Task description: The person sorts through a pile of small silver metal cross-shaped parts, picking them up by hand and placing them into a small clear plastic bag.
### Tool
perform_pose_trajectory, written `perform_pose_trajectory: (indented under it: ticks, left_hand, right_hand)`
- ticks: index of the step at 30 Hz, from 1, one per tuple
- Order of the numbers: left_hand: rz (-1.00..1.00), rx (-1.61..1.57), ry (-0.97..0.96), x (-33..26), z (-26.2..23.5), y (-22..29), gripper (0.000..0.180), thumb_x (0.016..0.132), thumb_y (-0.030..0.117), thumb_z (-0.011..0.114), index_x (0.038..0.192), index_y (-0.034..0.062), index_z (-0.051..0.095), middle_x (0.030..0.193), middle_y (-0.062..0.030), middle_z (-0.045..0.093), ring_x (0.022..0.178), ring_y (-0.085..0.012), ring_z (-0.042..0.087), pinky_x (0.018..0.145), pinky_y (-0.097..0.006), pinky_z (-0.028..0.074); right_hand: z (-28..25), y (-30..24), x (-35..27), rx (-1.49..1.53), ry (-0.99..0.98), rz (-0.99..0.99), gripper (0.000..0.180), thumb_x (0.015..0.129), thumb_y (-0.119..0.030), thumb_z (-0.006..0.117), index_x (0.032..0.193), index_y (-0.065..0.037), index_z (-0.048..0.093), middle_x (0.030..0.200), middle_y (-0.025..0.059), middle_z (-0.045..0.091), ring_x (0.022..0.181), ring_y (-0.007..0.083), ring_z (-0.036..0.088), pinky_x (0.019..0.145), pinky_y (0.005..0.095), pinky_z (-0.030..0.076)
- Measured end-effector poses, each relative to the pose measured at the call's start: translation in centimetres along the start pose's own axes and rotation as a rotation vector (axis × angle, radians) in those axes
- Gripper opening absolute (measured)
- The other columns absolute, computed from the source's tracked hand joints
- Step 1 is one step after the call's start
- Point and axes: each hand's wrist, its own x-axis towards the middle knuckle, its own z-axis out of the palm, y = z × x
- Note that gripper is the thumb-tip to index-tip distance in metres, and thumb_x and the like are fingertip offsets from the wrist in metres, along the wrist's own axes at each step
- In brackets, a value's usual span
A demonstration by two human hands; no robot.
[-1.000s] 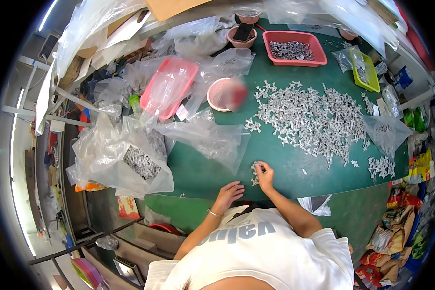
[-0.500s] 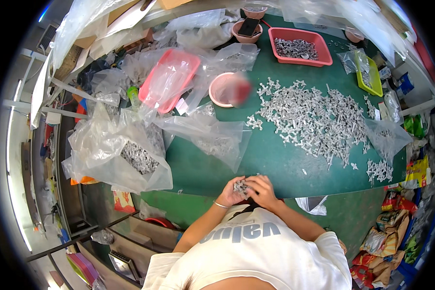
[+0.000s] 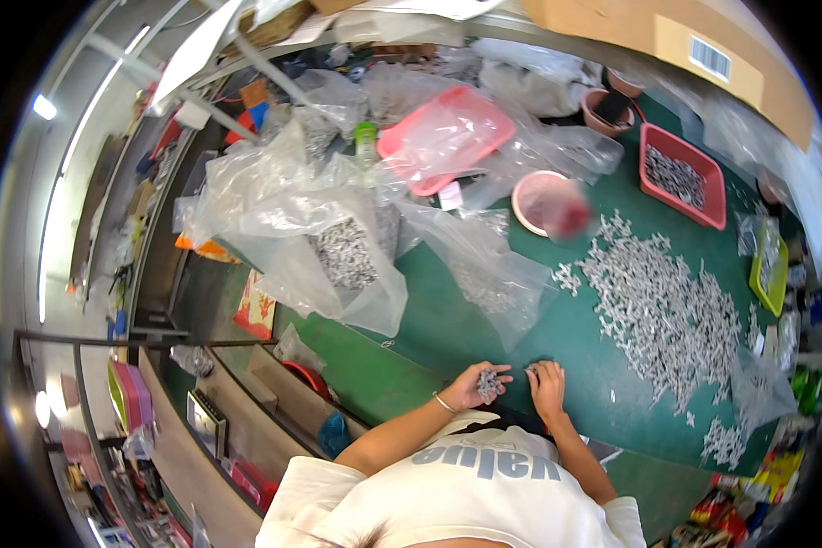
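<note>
My left hand (image 3: 466,388) is cupped palm up at the near edge of the table, closed around a small handful of grey metal parts (image 3: 489,387). A short gap to the right, my right hand (image 3: 548,387) is over the table edge with its fingers curled and tips together. Something small and greyish may be in that pinch, too small to make out. Beyond the right hand spreads a wide pile of similar small, branched grey metal parts (image 3: 659,306). An open clear plastic bag (image 3: 498,292) with more parts lies ahead of my hands.
Another large plastic bag (image 3: 374,297) of grey parts stands at left. Farther back are a pink tray (image 3: 498,128) under plastic, a round pink bowl (image 3: 523,203), a red basin (image 3: 717,187) of parts and a yellow-green tray (image 3: 778,290). A shelf with cardboard (image 3: 612,32) overhangs the far side.
My hands, together around the parts before, have come apart, the right one moving off to the right. The handful stays in the left. The whole view has turned toward the left.
</note>
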Motion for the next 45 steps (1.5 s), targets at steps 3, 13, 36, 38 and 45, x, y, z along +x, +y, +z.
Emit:
perform_pose_trajectory:
  ticks: [3, 13, 36, 38, 45]
  left_hand:
    - [0.014, 0.006, -0.015, -0.1, 0.1, -0.2, 0.046, 0.082, 0.025, 0.050, 0.123, 0.0039, 0.045, 0.108, -0.0142, 0.055, 0.077, -0.0222, 0.054, 0.049, -0.027, 0.045]
    - [0.217, -0.070, -0.128, -6.1, 7.9, 1.5, 0.023, 0.085, 0.028, 0.052, 0.093, 0.0071, 0.058, 0.090, -0.0075, 0.061, 0.073, -0.0192, 0.057, 0.051, -0.028, 0.044]
    - [1.734, 0.643, 0.379, -19.8, 17.1, 11.9, 0.034, 0.090, 0.010, 0.045, 0.121, -0.0032, 0.045, 0.128, -0.0196, 0.044, 0.123, -0.0320, 0.039, 0.102, -0.042, 0.032]
    - [1.831, 0.726, 0.423, -18.2, 16.9, 9.5, 0.023, 0.089, 0.004, 0.044, 0.108, -0.0052, 0.052, 0.107, -0.0169, 0.056, 0.102, -0.0262, 0.055, 0.085, -0.033, 0.045]
    - [1.507, 1.092, 0.218, -12.2, 17.1, 3.3, 0.017, 0.084, -0.005, 0.047, 0.095, -0.0054, 0.060, 0.090, -0.0117, 0.058, 0.076, -0.0149, 0.054, 0.071, -0.024, 0.044]
  right_hand:
    - [-0.3, -2.0, 0.8, 0.402, 0.050, 0.347, 0.011, 0.078, -0.005, 0.060, 0.086, 0.002, 0.061, 0.086, 0.0114, 0.058, 0.071, 0.0240, 0.055, 0.064, 0.0319, 0.044]
    - [-6.4, -13.2, 4.5, 0.325, 0.067, -0.220, 0.020, 0.069, 0.002, 0.063, 0.088, -0.001, 0.062, 0.091, 0.0121, 0.058, 0.083, 0.0275, 0.054, 0.073, 0.0356, 0.042]
    - [-3.1, 3.5, -29.9, -0.316, -0.054, 0.558, 0.015, 0.079, -0.006, 0.050, 0.068, -0.002, 0.059, 0.061, 0.0096, 0.056, 0.060, 0.0254, 0.057, 0.061, 0.0356, 0.046]
    - [-1.7, 3.9, -31.8, -0.431, -0.111, 0.598, 0.014, 0.078, -0.007, 0.050, 0.068, -0.003, 0.060, 0.061, 0.0090, 0.056, 0.061, 0.0251, 0.058, 0.062, 0.0362, 0.046]
    - [3.6, 7.7, -34.3, -0.771, -0.319, 0.635, 0.012, 0.075, -0.008, 0.053, 0.069, -0.007, 0.063, 0.062, 0.0072, 0.059, 0.065, 0.0242, 0.062, 0.066, 0.0382, 0.048]
